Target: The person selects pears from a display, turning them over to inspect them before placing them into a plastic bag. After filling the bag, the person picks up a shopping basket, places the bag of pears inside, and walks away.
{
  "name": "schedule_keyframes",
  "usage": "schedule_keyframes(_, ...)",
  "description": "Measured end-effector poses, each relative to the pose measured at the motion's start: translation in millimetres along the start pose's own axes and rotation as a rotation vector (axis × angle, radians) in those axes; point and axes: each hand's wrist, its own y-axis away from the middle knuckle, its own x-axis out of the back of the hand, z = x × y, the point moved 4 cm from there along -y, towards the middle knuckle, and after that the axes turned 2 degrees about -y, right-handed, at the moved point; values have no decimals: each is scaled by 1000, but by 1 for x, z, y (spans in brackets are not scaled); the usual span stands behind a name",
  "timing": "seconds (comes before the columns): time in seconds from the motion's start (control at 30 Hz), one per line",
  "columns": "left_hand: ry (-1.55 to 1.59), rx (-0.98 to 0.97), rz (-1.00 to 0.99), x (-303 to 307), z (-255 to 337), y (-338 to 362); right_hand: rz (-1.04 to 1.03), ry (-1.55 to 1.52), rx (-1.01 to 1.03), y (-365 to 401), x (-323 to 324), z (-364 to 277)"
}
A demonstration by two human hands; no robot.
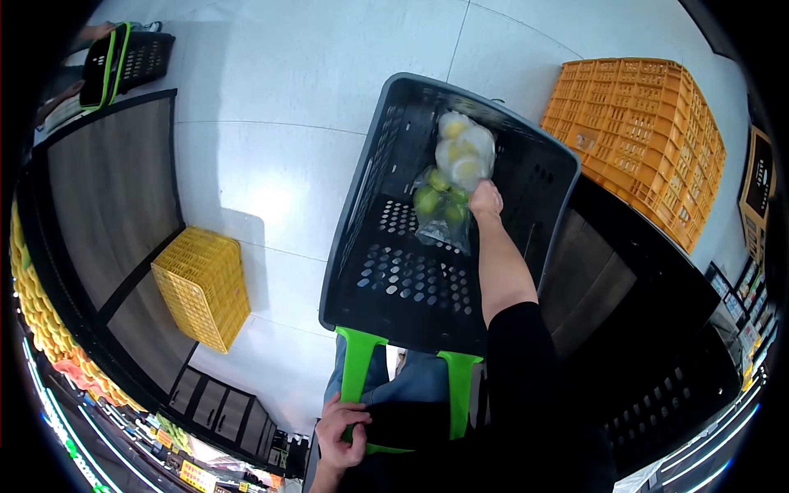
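Note:
A black shopping basket [427, 329] with a grey rim stands in front of me. Inside lies a clear plastic bag of green fruit [427, 200]. Just beyond it is a slightly blurred bag of pale yellow fruit in white foam nets [465, 156]. My right hand [486, 200] reaches into the basket, closed in a fist at the near corner of the foam-netted fruit bag; its fingertips are hidden. Near my body, my left hand [341, 433] is wrapped round the basket's bright green handle [355, 370].
Orange crates [629, 140] are stacked at the right, and a yellow crate [204, 287] stands on the floor at left. Dark wood-panelled display stands [115, 189] flank me, one bearing yellow fruit [41, 304]. Another person's hand [99, 31] is by a second basket [146, 57].

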Motion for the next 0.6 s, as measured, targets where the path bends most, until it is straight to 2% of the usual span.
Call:
schedule_keyframes(0.07, -2, -2, -9, 0, 1, -2, -59, 0, -25, -5, -13, 8)
schedule_keyframes(0.17, 0, -8, -19, 0, 4, -5, -128, -156, -93, -4, -22, 8)
schedule_keyframes(0.27, -4, -15, -18, 2, 10, -6, -70, -283, -142, 14, -7, -2)
schedule_keyframes(0.33, -1, -32, -11, 4, 14, -7, 26, -401, -46, 32, 9, -10)
schedule_keyframes(0.37, 4, -31, 0, 5, 15, -7, 127, -357, -2, 45, 14, -13)
schedule_keyframes(0.5, 24, -70, 35, 9, 27, -12, 150, -292, -18, 97, 20, -6)
schedule_keyframes(0.57, 10, -142, 54, 13, 32, -13, -80, -424, -36, 140, 44, -12)
schedule_keyframes(0.6, 60, -60, 86, 14, 32, -13, -153, -466, -24, 151, 36, -6)
